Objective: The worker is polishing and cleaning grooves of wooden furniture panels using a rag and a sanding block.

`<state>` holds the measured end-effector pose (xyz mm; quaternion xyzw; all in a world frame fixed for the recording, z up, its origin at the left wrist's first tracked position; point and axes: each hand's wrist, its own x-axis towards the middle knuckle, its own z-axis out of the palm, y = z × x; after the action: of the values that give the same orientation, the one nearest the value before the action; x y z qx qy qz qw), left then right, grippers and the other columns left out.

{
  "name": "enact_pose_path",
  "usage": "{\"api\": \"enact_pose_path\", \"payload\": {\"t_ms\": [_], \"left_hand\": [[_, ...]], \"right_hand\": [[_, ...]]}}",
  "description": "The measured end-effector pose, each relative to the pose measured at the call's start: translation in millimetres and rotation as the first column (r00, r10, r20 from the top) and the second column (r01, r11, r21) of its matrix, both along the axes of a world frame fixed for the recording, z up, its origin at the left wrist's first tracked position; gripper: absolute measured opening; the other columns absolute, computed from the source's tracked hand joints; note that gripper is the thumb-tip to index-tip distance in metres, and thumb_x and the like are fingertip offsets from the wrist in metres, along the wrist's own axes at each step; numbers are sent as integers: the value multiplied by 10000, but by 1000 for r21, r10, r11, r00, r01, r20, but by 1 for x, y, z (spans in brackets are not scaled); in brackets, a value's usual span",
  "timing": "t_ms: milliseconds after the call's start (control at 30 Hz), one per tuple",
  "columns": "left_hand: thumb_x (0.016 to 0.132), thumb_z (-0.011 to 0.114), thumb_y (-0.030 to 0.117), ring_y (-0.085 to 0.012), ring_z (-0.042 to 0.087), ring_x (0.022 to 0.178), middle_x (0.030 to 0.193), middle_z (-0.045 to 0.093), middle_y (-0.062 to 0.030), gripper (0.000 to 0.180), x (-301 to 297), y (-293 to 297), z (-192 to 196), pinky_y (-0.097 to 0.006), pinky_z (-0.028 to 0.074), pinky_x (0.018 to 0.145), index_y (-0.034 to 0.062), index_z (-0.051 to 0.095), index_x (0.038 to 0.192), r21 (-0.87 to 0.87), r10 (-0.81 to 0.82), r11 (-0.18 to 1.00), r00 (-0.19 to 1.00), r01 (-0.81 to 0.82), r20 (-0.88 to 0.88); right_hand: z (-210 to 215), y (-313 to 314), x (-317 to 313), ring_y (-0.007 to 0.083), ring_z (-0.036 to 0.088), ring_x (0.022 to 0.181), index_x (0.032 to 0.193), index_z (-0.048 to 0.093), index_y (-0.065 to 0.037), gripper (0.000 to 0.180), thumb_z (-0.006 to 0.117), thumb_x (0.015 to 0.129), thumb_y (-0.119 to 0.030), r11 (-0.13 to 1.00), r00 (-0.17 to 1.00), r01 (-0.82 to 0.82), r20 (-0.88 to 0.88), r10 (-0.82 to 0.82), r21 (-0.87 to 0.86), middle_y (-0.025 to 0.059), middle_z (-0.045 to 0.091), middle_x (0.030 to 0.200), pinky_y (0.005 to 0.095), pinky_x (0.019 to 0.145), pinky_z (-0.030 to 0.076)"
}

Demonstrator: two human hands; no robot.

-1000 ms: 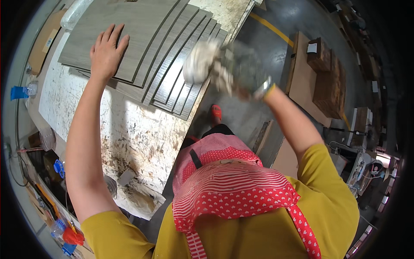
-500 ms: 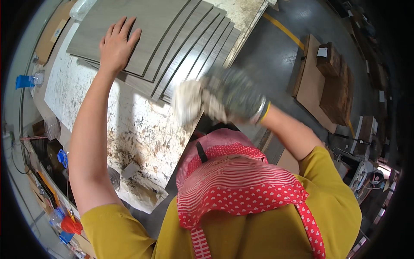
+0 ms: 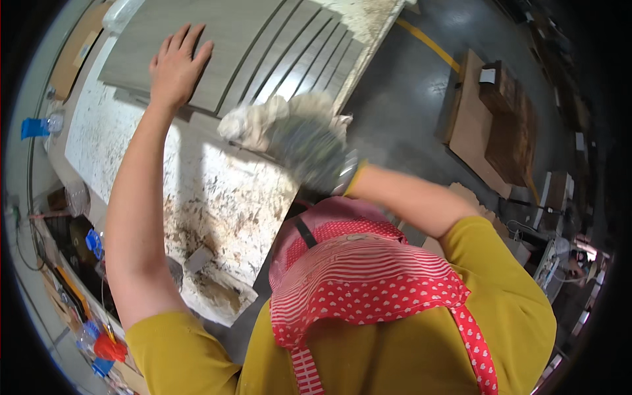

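Note:
Several grey wood-grain boards (image 3: 135, 56) lie fanned in overlapping steps at the far end of the worktable. My bare left hand (image 3: 176, 69) rests flat on the top board, fingers spread. In my right hand (image 3: 306, 148), which wears a dark patterned work glove, is a bunched cream-white rag (image 3: 250, 124). The rag lies over the near edges of the fanned boards, partly covering them. Motion smears the glove, and its fingertips are hidden by the rag.
The paint-stained white worktable (image 3: 224, 191) holds a crumpled plastic bag (image 3: 220, 296) near me. Blue-capped bottles (image 3: 41, 127) stand along the left side. Brown cartons (image 3: 507, 131) sit on the floor at right, by a yellow line (image 3: 428, 43).
My right hand has swept left with the rag, across the near edges of the boards. My left hand stays in place on the top board.

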<state>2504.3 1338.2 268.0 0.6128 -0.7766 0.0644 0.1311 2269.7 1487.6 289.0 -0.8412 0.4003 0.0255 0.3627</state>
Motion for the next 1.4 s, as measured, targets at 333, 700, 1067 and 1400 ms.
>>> {"api": "enact_pose_path", "payload": {"t_ms": [333,700,1067,1400], "left_hand": [[924,425,485,-289,303,1351,1466,357,-33,511,-4,6,-1,-493,213,1090,250,426,1377,52,25,998,1000,-25,-1],[938,412,457,-294,295,1354,1471,345,-39,494,-10,-1,2,-504,210,1088,240,421,1381,60,19,998,999,-21,30],[934,413,471,-307,294,1352,1474,337,-38,508,-8,2,1,-505,208,1086,238,416,1385,64,15,998,1000,-17,26],[939,399,469,-301,290,1355,1477,335,-35,507,-10,-1,4,-517,202,1087,244,404,1393,74,28,997,999,-31,34]], "right_hand": [[-66,30,-31,276,583,1012,1166,563,-32,405,506,914,-344,871,914,67,381,142,-487,163,588,1065,422,935,461],[-52,-117,-138,243,575,895,970,597,-37,177,554,849,-158,686,955,283,127,-270,-670,124,587,955,341,765,466],[-39,-98,-78,345,594,902,946,597,-16,268,530,856,-260,774,910,414,192,-367,-480,197,620,924,438,782,468],[-76,-84,-70,226,560,1075,992,570,-64,221,555,860,-240,591,980,195,182,-82,-783,107,610,1090,374,882,452]]}}
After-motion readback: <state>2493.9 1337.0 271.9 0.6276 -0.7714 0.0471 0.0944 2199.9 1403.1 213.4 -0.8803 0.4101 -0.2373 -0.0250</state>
